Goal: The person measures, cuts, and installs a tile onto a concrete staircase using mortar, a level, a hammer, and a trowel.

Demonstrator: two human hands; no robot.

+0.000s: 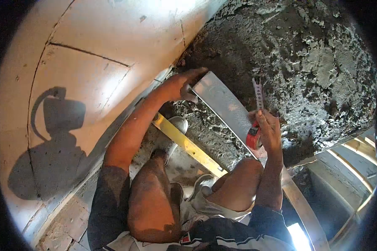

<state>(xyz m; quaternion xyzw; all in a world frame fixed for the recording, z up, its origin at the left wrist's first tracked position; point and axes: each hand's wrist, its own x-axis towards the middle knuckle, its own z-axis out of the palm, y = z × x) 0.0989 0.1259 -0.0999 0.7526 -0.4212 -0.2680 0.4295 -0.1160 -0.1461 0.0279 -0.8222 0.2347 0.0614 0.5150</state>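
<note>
My left hand (pixel 189 85) holds the upper end of a long grey rectangular tile or board (pixel 226 106), fingers over its top edge and thumb at its side. The board slants down to the right across rough wet mortar (pixel 297 62). In my right hand (pixel 268 127) is a red tape measure (pixel 253 136), held against the board's right edge near its lower part. The numbered blade (pixel 258 92) sticks out a short way upward over the mortar. A yellow spirit level (pixel 190 146) lies slanted below the board, between my knees and feet.
A large pale tiled surface (pixel 83 25) with dark joints rises at the left, bearing a shadow. Wooden poles (pixel 352 167) and a drop lie beyond the mortar's edge at the lower right. A curved pale strip (pixel 303 209) runs beside my right arm.
</note>
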